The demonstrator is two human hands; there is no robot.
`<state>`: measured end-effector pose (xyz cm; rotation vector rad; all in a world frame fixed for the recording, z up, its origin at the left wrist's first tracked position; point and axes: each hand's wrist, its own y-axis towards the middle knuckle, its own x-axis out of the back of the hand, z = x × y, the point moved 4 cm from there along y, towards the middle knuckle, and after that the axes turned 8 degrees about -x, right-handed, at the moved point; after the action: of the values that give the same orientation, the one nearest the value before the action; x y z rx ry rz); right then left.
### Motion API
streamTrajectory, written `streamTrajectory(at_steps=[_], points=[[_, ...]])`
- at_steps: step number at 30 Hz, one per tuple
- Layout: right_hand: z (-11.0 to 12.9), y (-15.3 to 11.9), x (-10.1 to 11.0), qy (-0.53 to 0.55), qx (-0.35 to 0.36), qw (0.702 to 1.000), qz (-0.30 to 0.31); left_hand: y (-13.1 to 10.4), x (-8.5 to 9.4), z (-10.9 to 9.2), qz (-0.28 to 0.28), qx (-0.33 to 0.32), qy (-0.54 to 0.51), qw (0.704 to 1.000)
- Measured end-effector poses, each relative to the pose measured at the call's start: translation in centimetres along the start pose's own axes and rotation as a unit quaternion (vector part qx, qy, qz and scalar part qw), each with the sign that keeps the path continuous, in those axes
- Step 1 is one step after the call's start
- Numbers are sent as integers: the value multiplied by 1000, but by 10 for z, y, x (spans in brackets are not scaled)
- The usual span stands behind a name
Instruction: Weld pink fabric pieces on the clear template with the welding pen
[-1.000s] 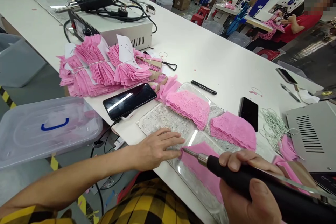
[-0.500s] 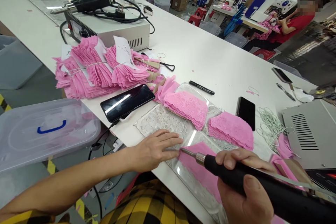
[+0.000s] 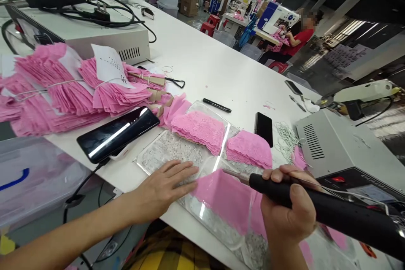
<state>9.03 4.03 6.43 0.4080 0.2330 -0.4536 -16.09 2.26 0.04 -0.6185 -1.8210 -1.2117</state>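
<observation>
My right hand (image 3: 289,206) is wrapped round a thick black power tool (image 3: 268,187) with a tapered metal tip and a cord. That tip rests at or just over the upper edge of a flat pink fabric piece (image 3: 221,198); contact is hard to tell. The fabric lies on a speckled grey board with clear plastic (image 3: 171,152) over it. My left hand (image 3: 164,185) lies flat on the board, fingers stretched out, fingertips near the fabric's left corner. Beyond are two stacks of scalloped pink lace pieces, one left (image 3: 201,130) and one right (image 3: 249,147).
Tied pink bundles (image 3: 63,88) with paper labels lie at left, before a grey box (image 3: 107,42) bearing another black tool. A large phone (image 3: 118,133), marker (image 3: 217,105), smaller phone (image 3: 263,128), tangled strings (image 3: 286,139) and second box (image 3: 344,143) surround the board. A co-worker (image 3: 297,42) sits beyond.
The tool's tip has moved from the fabric's left corner, by my left fingertips, rightward along its upper edge. My left hand stays flat beside the fabric. The view has swung to the right.
</observation>
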Motion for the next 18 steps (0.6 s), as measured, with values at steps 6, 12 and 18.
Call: streamTrajectory(at_steps=[6,12,18], points=[[-1,-2,-4,-12,10,1000,19,-1,0,0,4,4,-3,1000],[-2,-2,-3,-24,14,1000,11,-2,0,-1,4,0,2,1000],[-3,0,0,-16,-2,1000,-2,-3,-1,0,6,0,0,1000]])
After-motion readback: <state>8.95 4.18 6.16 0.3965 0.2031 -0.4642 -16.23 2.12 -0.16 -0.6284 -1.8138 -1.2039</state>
